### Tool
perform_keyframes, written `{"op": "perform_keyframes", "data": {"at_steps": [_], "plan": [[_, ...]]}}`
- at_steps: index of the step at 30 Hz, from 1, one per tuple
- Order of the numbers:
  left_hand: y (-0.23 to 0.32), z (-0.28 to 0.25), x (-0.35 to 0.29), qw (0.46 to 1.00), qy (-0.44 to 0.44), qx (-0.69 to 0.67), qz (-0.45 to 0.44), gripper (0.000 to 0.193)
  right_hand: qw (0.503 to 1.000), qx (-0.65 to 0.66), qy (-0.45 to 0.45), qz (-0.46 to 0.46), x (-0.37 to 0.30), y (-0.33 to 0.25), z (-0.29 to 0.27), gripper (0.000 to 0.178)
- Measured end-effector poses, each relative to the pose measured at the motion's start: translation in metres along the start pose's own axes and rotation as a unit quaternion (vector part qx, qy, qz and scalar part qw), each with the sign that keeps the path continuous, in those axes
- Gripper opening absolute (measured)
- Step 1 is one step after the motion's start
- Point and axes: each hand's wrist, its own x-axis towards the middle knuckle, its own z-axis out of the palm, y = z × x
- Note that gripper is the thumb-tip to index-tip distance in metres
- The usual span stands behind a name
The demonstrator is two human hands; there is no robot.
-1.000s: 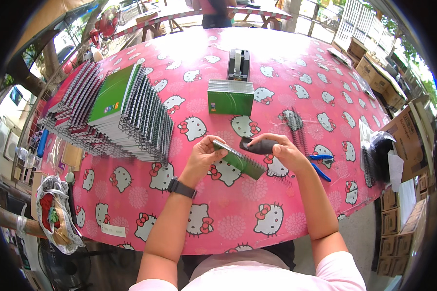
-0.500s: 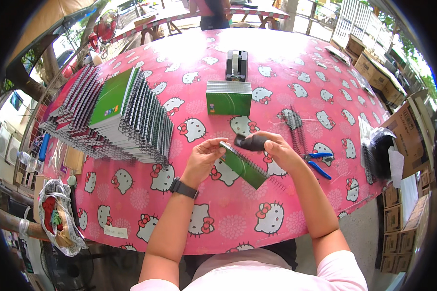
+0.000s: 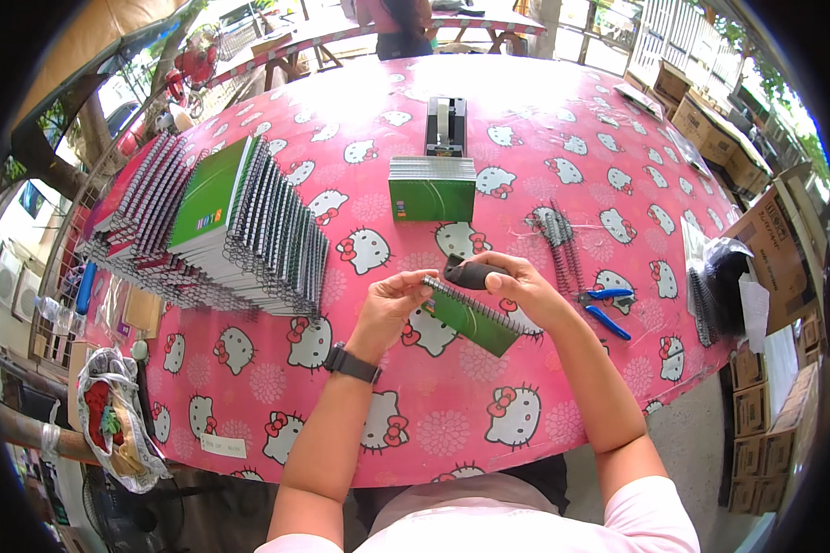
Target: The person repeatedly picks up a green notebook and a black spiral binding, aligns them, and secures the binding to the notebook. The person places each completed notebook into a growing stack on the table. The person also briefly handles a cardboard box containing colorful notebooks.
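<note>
- Item in hand: small green notebook (image 3: 470, 318), spiral edge turned up and to the left, held tilted just above the pink cartoon-cat tablecloth (image 3: 452, 433), near the middle of the near side.
- Left hand (image 3: 392, 304): fingers pinched shut on the left end of the notebook's wire binding. A dark watch (image 3: 350, 363) sits on that wrist.
- Right hand (image 3: 516, 286): closed around a dark-handled tool (image 3: 475, 274), apparently pliers, whose tip meets the top of the coil; the fingers also steady the notebook's far corner.
- Step judged in hand: finishing the wire binding at one end of the coil, probably crimping or trimming it.
- Next move, as a judgement: it calls for a steady pinch from the left while the tool closes squarely on the wire end; the opposite end of the coil probably needs the same treatment.
- Far left: a long fanned row of bound notebooks (image 3: 221, 230), green cover uppermost, spirals facing right.
- Far centre: a short stack of green notebooks (image 3: 432, 189), and beyond it a black tape dispenser (image 3: 445, 124).
- Right of the hands: loose wire coils (image 3: 558, 244) lying on the cloth, with blue-handled pliers (image 3: 609, 309) just beside them.
- Far right edge: a dark bag (image 3: 724, 286) and cardboard boxes (image 3: 770, 249).
</note>
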Motion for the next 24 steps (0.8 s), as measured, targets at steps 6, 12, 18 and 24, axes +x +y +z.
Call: {"op": "perform_keyframes", "data": {"at_steps": [6,12,18,24], "plan": [[0.006,0.003,0.001,0.999,0.018,-0.027,-0.009,0.022,0.907,-0.376,0.185,-0.045,0.008,0.03,-0.013,0.064],[0.034,0.036,-0.01,0.986,0.08,0.141,0.037,0.019,0.865,-0.398,0.253,-0.173,-0.006,0.0,-0.017,0.056],[0.036,0.072,-0.026,0.946,0.09,0.244,0.193,0.016,0.96,-0.082,0.149,-0.224,-0.015,-0.015,0.038,0.032],[0.039,0.074,-0.029,0.923,0.071,0.314,0.209,0.012,0.963,-0.089,0.147,-0.206,-0.019,-0.022,0.033,0.03]]}}
